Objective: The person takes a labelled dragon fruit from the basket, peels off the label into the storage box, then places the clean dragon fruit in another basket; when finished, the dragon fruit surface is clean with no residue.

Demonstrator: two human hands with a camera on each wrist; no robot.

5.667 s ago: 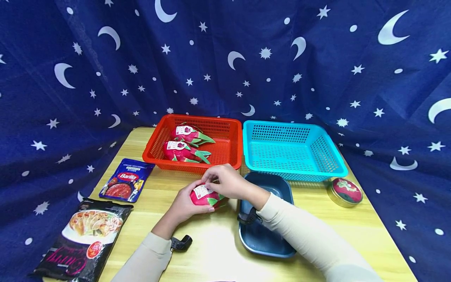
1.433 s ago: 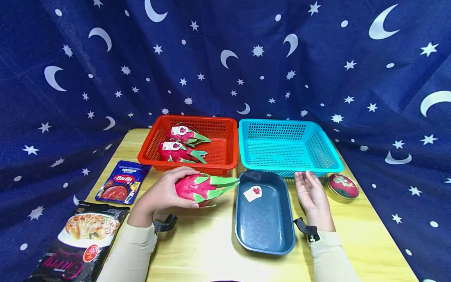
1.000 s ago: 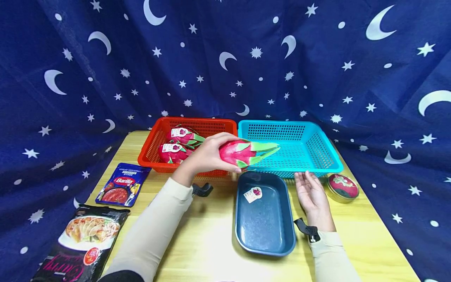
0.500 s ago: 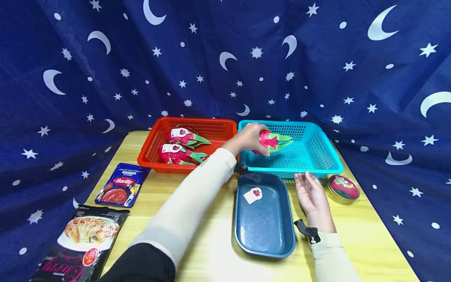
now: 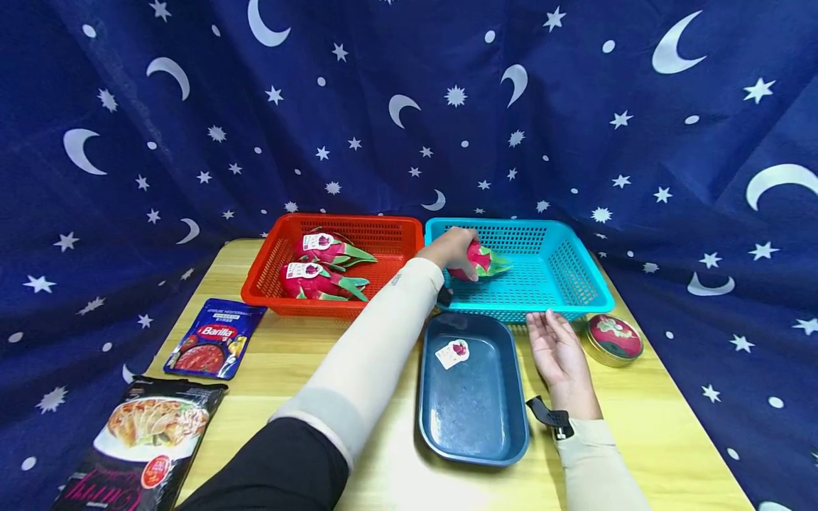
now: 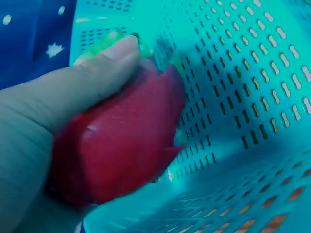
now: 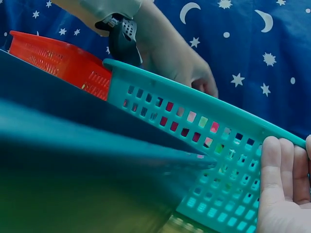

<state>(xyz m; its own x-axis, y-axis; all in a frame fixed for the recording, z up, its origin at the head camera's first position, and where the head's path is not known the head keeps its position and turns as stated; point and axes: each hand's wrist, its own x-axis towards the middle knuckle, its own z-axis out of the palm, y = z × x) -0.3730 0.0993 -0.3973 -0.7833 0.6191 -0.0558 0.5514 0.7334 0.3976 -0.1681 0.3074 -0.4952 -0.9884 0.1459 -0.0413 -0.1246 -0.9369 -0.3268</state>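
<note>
My left hand reaches into the left part of the turquoise basket and grips a dragon fruit, its green leaf tips pointing right. In the left wrist view, my thumb lies across the red fruit, close to the basket's perforated wall. No label shows on its visible side. My right hand lies palm up with loose fingers, fingertips at the basket's front wall; the right wrist view shows the fingers there. A white sticker with a fruit picture lies in the dark blue tray.
Two labelled dragon fruits lie in the red basket, left of the turquoise one. A blue Barilla pouch and a black curry packet lie at the left. A round tin stands beyond my right hand.
Earlier both hands were at the dragon fruit, whose label showed. The sticker now lies in the tray. My left hand has carried the fruit right and lowered it into the turquoise basket.
</note>
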